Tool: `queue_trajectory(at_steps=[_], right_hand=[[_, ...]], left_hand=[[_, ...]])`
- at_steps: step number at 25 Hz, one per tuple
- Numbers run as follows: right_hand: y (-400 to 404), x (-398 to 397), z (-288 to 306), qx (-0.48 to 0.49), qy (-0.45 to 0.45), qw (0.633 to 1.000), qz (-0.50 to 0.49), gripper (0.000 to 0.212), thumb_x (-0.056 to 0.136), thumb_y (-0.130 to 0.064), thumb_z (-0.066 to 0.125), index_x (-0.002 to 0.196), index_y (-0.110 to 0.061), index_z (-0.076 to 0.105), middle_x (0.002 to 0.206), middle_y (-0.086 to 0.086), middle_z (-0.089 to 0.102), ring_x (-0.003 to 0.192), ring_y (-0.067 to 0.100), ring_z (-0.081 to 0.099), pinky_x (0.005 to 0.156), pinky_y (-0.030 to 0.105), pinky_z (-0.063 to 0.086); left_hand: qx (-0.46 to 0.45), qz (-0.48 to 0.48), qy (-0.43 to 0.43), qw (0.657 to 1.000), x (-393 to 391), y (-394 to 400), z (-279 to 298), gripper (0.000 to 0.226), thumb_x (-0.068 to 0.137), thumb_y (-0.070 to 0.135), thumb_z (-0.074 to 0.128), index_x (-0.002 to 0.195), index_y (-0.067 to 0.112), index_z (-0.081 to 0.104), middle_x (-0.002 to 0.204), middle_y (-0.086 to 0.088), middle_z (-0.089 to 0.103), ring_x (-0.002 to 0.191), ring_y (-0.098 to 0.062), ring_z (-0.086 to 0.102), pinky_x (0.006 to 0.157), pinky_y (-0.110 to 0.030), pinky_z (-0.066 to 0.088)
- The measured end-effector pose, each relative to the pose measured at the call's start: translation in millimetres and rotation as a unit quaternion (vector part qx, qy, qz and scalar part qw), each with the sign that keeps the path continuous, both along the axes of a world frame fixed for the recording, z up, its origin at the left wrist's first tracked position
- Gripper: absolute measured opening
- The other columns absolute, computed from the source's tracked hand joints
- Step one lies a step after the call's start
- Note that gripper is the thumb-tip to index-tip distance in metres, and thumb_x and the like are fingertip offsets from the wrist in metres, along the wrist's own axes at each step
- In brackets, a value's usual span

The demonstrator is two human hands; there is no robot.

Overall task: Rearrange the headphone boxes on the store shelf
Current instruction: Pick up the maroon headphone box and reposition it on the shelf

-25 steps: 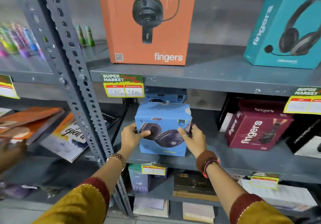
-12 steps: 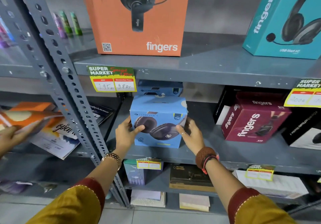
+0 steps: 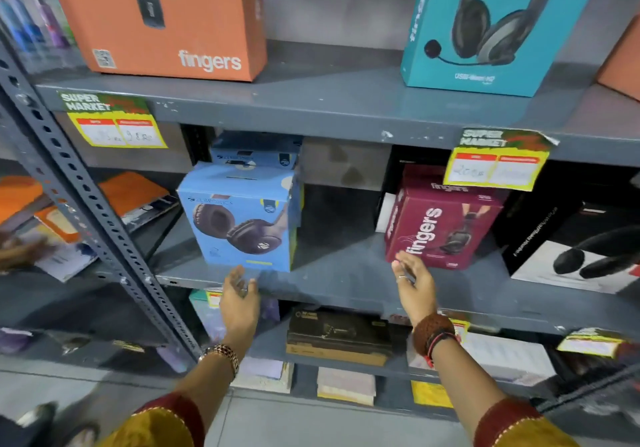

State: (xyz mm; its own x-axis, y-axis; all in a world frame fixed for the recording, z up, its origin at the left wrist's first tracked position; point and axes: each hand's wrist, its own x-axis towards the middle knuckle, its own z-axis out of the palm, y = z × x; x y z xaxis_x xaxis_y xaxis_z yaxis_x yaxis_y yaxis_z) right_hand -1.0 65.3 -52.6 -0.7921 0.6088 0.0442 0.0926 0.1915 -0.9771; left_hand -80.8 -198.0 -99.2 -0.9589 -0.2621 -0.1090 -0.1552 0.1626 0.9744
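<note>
Now released: the blue headphone box [image 3: 242,218], gripped from both sides half a second ago, stands free on the middle shelf [image 3: 346,273], upright, in front of a second blue box [image 3: 254,150].
Left hand [image 3: 239,302]: just below the box's front edge, fingers loosely spread, holding nothing, apparently not touching it.
Right hand [image 3: 414,283]: moved away from the blue box to the lower left corner of the maroon headphone box [image 3: 443,218], fingers open and empty; whether they touch it I cannot tell.
Meaning for the task: the blue box looks placed; the maroon box, sitting at an angle, is probably next.
Untouched: orange headphone box [image 3: 162,16] and teal headphone box [image 3: 491,23] on the shelf above.
</note>
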Motion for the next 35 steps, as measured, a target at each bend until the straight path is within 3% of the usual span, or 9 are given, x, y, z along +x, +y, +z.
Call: queue_trajectory(at_steps=[7,13,17,20,24,27,29,31,35], right_hand=[[128,33,6,-0.035,0.030,0.995,-0.093,0.041,0.088,-0.011,0.057,0.127,-0.001,0.048,0.131,0.020,0.054,0.113,0.020,0.052,0.096,0.025,0.039],[178,4,34,-0.053,0.040,0.997,-0.040,0.059,0.085,-0.024,0.062,0.136,-0.007,0.037,0.143,0.012,0.043,0.132,0.023,0.041,0.104,0.026,0.033],[185,-10,39,-0.040,0.020,0.999,-0.006,0.048,0.085,-0.033,0.061,0.126,-0.013,0.050,0.129,0.008,0.059,0.117,0.021,0.055,0.097,0.029,0.040],[180,-7,37,-0.025,0.017,1.000,-0.005,0.031,0.086,-0.029,0.060,0.113,-0.015,0.057,0.119,0.007,0.065,0.105,0.019,0.061,0.088,0.025,0.046],[167,7,42,-0.003,-0.010,1.000,0.004,0.039,0.085,-0.034,0.059,0.120,-0.015,0.060,0.120,0.001,0.065,0.111,0.019,0.060,0.103,0.039,0.044],[149,24,51,-0.018,-0.021,1.000,0.004,0.048,0.081,-0.041,0.062,0.121,-0.015,0.060,0.111,-0.005,0.064,0.107,0.017,0.060,0.099,0.044,0.048],[134,37,58,-0.018,-0.028,0.999,0.035,0.037,0.080,-0.046,0.062,0.108,-0.021,0.067,0.099,-0.002,0.067,0.102,0.021,0.064,0.094,0.045,0.052],[119,49,68,-0.026,-0.028,0.997,0.062,0.025,0.080,-0.047,0.062,0.093,-0.027,0.069,0.083,-0.003,0.067,0.093,0.019,0.066,0.084,0.040,0.057],[87,60,81,-0.022,-0.027,0.993,0.109,0.020,0.082,-0.043,0.061,0.089,-0.025,0.068,0.089,0.003,0.071,0.091,0.015,0.066,0.074,0.030,0.058]], left_hand=[[0.020,-0.076,0.043,0.996,42,158,16,0.042,0.088,0.003,0.055,0.128,0.010,0.049,0.136,-0.008,0.053,0.128,-0.023,0.047,0.107,-0.042,0.038],[0.063,-0.210,0.037,0.975,14,242,69,0.059,0.088,0.017,0.059,0.141,0.010,0.034,0.149,-0.006,0.038,0.134,-0.023,0.039,0.108,-0.033,0.036],[0.084,-0.249,0.021,0.965,-5,268,84,0.064,0.087,0.020,0.061,0.143,0.008,0.031,0.141,-0.009,0.049,0.124,-0.021,0.052,0.093,-0.025,0.047],[0.067,-0.238,0.018,0.969,-2,271,85,0.059,0.087,0.022,0.061,0.139,0.011,0.037,0.134,-0.009,0.056,0.117,-0.023,0.057,0.093,-0.033,0.050],[0.057,-0.229,0.041,0.971,18,252,85,0.062,0.088,0.024,0.059,0.141,0.017,0.030,0.139,-0.011,0.048,0.123,-0.024,0.051,0.104,-0.047,0.043],[0.037,-0.219,0.064,0.973,37,218,82,0.060,0.089,0.029,0.056,0.143,0.025,0.030,0.137,-0.010,0.045,0.123,-0.024,0.051,0.104,-0.049,0.042],[0.034,-0.212,0.067,0.974,52,189,80,0.057,0.089,0.033,0.055,0.142,0.031,0.033,0.138,-0.008,0.045,0.119,-0.021,0.053,0.102,-0.049,0.044],[0.016,-0.207,0.069,0.976,62,163,80,0.056,0.088,0.036,0.056,0.140,0.034,0.035,0.138,-0.007,0.047,0.116,-0.018,0.055,0.100,-0.047,0.046],[-0.011,-0.201,0.061,0.978,71,119,89,0.051,0.089,0.032,0.056,0.138,0.032,0.040,0.133,-0.009,0.053,0.117,-0.026,0.055,0.097,-0.052,0.047]])
